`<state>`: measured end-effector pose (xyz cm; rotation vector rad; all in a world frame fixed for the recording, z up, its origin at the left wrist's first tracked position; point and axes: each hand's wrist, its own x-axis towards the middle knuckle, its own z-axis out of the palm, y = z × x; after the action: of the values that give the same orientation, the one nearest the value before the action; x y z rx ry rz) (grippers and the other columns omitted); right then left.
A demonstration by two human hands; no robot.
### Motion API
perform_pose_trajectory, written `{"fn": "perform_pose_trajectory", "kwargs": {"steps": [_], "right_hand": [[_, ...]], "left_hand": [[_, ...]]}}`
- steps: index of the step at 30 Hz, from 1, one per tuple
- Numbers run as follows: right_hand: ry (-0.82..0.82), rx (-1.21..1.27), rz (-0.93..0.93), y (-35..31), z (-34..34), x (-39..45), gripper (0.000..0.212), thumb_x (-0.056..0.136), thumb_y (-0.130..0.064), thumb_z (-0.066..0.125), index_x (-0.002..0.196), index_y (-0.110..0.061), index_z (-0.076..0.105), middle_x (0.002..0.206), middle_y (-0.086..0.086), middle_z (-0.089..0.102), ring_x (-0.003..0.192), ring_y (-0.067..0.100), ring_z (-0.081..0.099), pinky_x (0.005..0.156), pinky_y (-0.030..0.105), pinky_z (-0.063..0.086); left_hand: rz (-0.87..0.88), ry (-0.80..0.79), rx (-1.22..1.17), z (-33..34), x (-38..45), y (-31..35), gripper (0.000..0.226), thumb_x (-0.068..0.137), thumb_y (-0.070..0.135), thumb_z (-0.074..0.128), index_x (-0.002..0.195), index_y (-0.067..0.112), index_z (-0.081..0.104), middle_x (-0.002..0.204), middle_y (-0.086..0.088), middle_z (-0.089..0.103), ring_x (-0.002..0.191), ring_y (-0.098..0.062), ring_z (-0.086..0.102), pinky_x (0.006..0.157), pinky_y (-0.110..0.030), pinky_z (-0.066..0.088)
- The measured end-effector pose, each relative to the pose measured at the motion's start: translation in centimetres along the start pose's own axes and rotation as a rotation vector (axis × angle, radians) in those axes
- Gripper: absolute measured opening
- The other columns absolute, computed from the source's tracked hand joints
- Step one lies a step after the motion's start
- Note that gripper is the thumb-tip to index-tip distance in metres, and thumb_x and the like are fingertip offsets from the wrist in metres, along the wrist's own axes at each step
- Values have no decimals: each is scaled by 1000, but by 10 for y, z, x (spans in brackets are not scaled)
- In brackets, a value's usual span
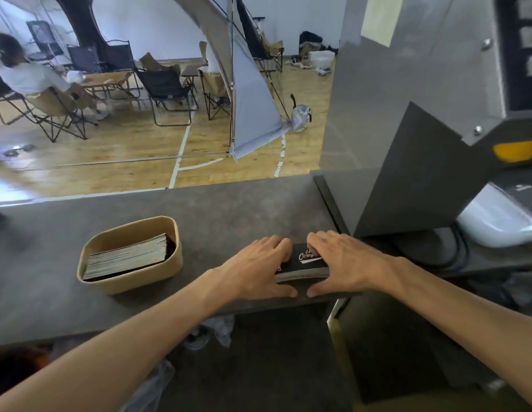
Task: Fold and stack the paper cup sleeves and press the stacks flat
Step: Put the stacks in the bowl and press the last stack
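Observation:
A stack of flat black cup sleeves with white lettering (306,264) lies on the grey counter (199,209) near its front edge. My left hand (258,264) lies on the stack's left end, fingers spread over the top and thumb on the counter in front. My right hand (345,263) covers the right end the same way, its thumb close to the left thumb. Both hands press down with straight fingers. To the left, a tan paper tray (94,276) holds a slanted row of more flattened black sleeves (128,257).
A steel machine housing (407,99) and a dark panel (413,179) rise at the counter's right end, close to my right hand. A white appliance (496,221) sits lower right. Beyond the counter are folding chairs, a grey tent and a seated person.

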<state>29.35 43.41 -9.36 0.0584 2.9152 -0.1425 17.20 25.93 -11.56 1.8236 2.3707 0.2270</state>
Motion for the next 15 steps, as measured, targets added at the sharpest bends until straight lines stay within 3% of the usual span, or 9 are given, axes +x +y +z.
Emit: {"fn": "perform_pose_trajectory", "kwargs": {"steps": [6, 11, 15], "right_hand": [[37, -71, -51, 1, 13, -4, 77, 63, -75, 72, 110, -28, 34, 105, -8, 41, 92, 12, 41, 85, 29, 41], [73, -110, -128, 0, 27, -17, 66, 75, -48, 77, 116, -28, 31, 112, -7, 41, 100, 12, 39, 92, 30, 41], [47, 44, -129, 1, 17, -20, 55, 74, -36, 78, 98, -34, 27, 101, -12, 37, 85, 7, 41, 77, 25, 45]], "left_hand": [[-5, 12, -60, 14, -10, 4, 59, 71, 64, 72, 94, 34, 26, 101, 11, 39, 92, -11, 38, 79, -27, 41], [38, 13, -63, 27, -19, 10, 60, 72, 49, 77, 94, 35, 23, 100, 14, 33, 92, -9, 34, 81, -25, 40], [43, 13, -90, 17, -20, 12, 48, 76, 42, 73, 97, 31, 31, 101, 12, 37, 87, -8, 41, 74, -23, 43]]}}
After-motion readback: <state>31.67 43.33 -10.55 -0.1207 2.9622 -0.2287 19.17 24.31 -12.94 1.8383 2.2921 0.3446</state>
